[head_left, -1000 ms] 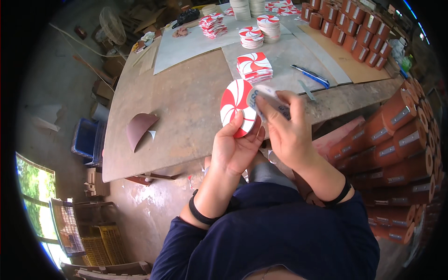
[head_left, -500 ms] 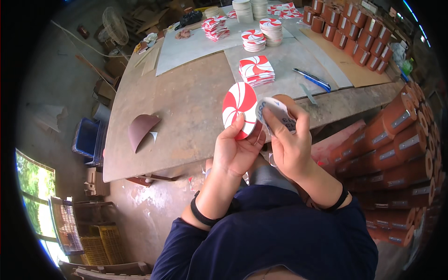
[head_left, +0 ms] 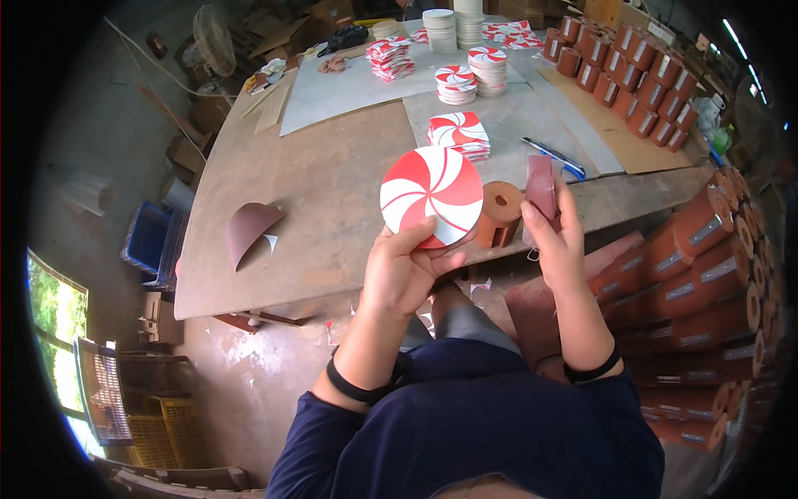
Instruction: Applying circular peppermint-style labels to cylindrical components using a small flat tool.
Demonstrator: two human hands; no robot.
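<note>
My left hand [head_left: 401, 270] grips a round disc [head_left: 432, 195] with a red and white swirl face, thumb on its lower front and fingers behind it. Between thumb and fingers, my right hand [head_left: 560, 241] holds a sanding block [head_left: 540, 185], dull reddish-brown and held upright. A brown cylinder [head_left: 499, 218] with a hole in its top stands between my hands at the table's near edge. Just beyond the disc lies a stack of square swirl-printed sheets [head_left: 459, 131]. A blue utility knife [head_left: 555, 156] rests behind my right hand. On the left lies a curved brown sandpaper piece [head_left: 249, 231].
Round swirl-topped stacks [head_left: 488, 71], plain white disc stacks [head_left: 439, 32] and more printed sheets [head_left: 389, 60] stand farther back on the table [head_left: 332, 166]. Rows of brown cylinders [head_left: 632, 71] fill its far right. Piled brown cylinders [head_left: 698, 283] rise close by my right arm.
The disc has turned to face me more squarely. My right hand has moved right, away from it, and the block now shows its reddish-brown side instead of its pale printed one.
</note>
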